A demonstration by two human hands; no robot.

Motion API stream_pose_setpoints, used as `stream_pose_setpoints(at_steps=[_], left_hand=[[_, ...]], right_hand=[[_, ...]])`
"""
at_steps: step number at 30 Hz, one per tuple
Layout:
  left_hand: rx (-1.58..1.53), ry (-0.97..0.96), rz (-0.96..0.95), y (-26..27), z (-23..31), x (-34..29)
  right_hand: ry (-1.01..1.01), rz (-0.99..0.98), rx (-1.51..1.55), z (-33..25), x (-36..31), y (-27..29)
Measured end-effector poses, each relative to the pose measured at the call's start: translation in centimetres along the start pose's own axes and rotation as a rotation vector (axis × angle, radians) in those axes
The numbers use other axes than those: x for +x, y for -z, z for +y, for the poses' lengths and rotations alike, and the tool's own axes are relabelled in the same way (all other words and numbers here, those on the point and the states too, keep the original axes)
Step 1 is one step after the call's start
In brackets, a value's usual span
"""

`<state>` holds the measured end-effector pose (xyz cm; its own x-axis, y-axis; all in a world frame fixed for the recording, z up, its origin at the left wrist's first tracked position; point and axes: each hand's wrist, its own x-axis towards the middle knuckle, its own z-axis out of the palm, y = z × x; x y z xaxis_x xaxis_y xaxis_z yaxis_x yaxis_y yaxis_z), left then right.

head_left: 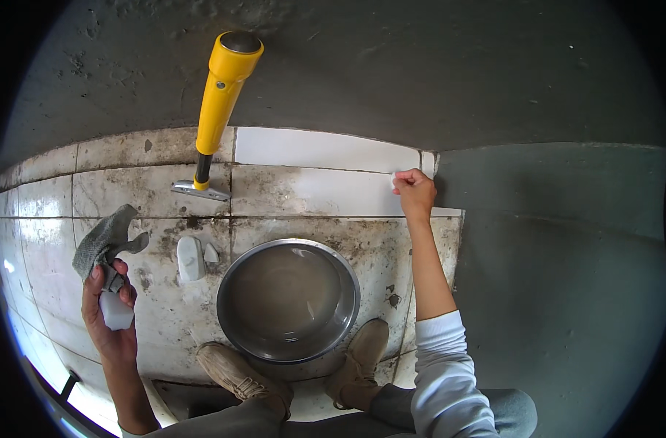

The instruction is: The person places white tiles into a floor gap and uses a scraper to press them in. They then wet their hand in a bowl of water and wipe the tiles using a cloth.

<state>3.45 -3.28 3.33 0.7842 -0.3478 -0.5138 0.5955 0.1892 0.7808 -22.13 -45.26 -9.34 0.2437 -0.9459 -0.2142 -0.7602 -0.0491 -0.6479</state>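
Observation:
My left hand [110,325], raised at the left, is closed round a crumpled grey cloth [105,244] and a white block [116,312] that looks like a cleaning sponge. The cloth sticks up above the fingertips, and the block rests against the palm. Over at the right, my right hand [416,193] pinches a small white sponge piece [396,182] against the floor tile [340,191] near the wall corner. Most of that piece is hidden by the fingers. The tile under it is white, turning brown with grime toward its left end.
A scraper with a yellow handle [220,109] stands blade down on the tiles. Before my shoes sits a metal basin [227,321] of cloudy water. Left of it lie a white block [191,259] and a small white chip [211,253]. Dark grey walls [552,241] border the floor.

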Motion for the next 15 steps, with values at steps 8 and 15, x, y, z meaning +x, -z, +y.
stream_pose_setpoints(at_steps=[8, 15], left_hand=[[0.010, -0.015, 0.040, -0.1, -0.5, 0.4], [0.006, 0.029, 0.005, -0.5, -0.8, 0.5]], right_hand=[[0.107, 0.009, -0.075, -0.5, -1.2, -3.2], [0.134, 0.008, -0.067, -1.0, -1.7, -3.7]])
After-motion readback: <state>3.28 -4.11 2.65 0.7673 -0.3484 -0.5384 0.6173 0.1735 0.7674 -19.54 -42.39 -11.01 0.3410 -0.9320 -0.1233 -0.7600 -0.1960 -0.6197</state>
